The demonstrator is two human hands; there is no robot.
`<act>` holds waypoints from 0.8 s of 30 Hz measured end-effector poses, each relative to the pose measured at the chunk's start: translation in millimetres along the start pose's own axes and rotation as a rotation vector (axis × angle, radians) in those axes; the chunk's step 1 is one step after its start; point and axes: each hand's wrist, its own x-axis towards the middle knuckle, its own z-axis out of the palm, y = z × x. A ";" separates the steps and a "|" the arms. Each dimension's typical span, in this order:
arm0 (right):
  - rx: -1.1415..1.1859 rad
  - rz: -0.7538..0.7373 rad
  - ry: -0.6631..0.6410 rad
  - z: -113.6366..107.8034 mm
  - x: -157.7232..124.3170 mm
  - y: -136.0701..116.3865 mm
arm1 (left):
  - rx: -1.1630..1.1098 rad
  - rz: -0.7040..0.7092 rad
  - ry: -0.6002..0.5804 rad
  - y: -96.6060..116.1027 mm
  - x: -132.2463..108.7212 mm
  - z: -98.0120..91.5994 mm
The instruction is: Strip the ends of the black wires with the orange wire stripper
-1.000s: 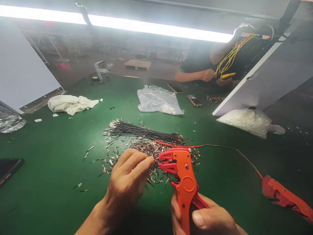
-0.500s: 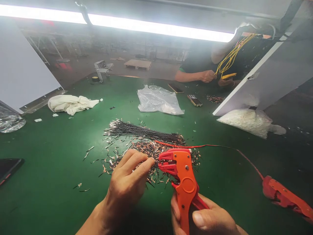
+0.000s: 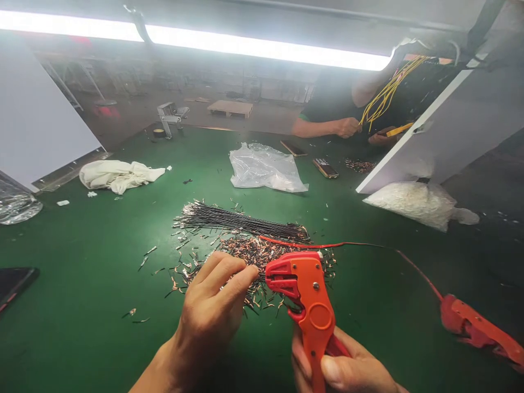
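My right hand (image 3: pixel 344 368) grips the handles of an orange wire stripper (image 3: pixel 309 303), its jaws pointing left. My left hand (image 3: pixel 213 308) is closed in a pinch just left of the jaws; what the fingertips hold is too thin to make out. Under both hands lies a heap of stripped wire scraps (image 3: pixel 249 262) on the green table (image 3: pixel 82 284). A bundle of thin black wires (image 3: pixel 241 219) lies just behind the heap. One red wire (image 3: pixel 352 244) runs right from the heap toward a second orange tool (image 3: pixel 477 330).
A clear plastic bag (image 3: pixel 264 168), a white cloth (image 3: pixel 117 173) and a bag of white parts (image 3: pixel 413 203) lie farther back. Another person's hands (image 3: pixel 347 126) hold yellow wires (image 3: pixel 387 90) at the far right. A dark phone (image 3: pixel 14 281) sits at the left edge.
The stripper and my right hand have dropped slightly and shifted right. The person across the table has moved a hand with a yellow tool to the right.
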 end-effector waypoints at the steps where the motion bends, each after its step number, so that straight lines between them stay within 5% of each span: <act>1: 0.010 -0.002 0.000 1.5 0.2 -0.6 | 0.004 -0.004 -0.006 0.1 -0.1 -0.2; 24: 0.245 0.048 -0.043 11.4 0.9 -7.8 | 0.032 -0.063 -0.126 -3.1 -2.4 2.3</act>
